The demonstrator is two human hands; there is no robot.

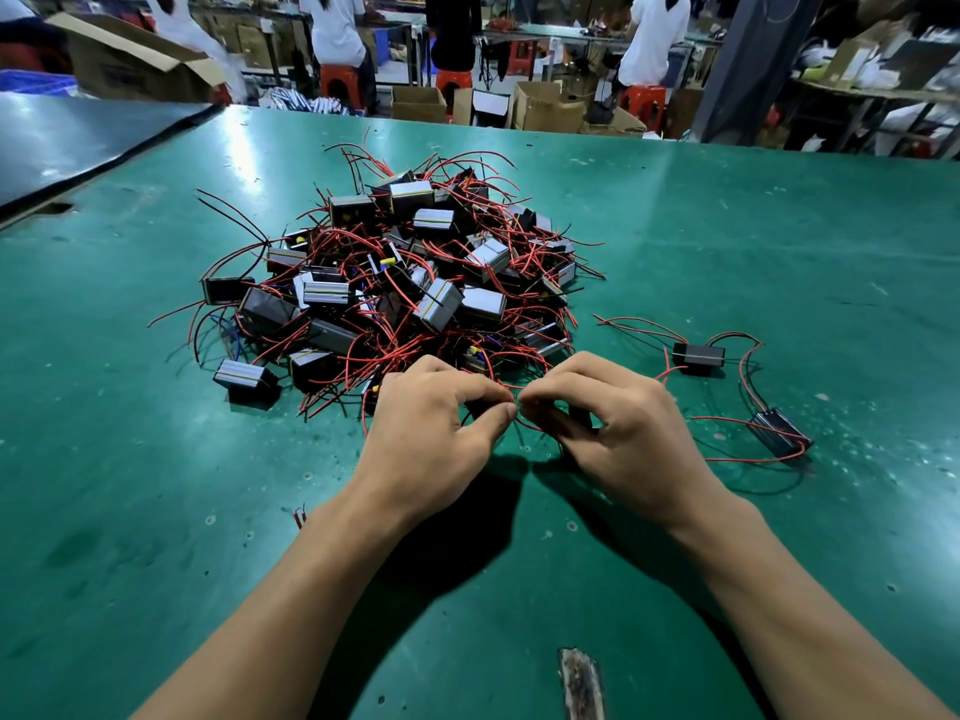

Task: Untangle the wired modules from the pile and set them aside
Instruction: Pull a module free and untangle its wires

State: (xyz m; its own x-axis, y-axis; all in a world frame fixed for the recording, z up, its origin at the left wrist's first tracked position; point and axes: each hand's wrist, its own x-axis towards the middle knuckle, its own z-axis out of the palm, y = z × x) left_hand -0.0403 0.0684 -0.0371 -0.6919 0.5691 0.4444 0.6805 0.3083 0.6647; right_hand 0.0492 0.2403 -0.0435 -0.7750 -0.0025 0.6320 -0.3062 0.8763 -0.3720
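Observation:
A tangled pile of small black modules with red and black wires (pixel 400 283) lies in the middle of the green table (pixel 156 459). At its near edge my left hand (pixel 431 433) and my right hand (pixel 623 428) meet fingertip to fingertip, each pinching a thin red wire (pixel 535 427) that loops down between them. The module on that wire is mostly hidden under my right fingers. Two separate modules lie to the right of the pile: one black module (pixel 698 356) and one grey module (pixel 779 433), each with loose red and black wires.
A scuffed patch (pixel 582 683) marks the table near its front edge. A dark second table (pixel 78 142) adjoins at the back left. Cardboard boxes (pixel 545 106), red stools and several people stand beyond the far edge.

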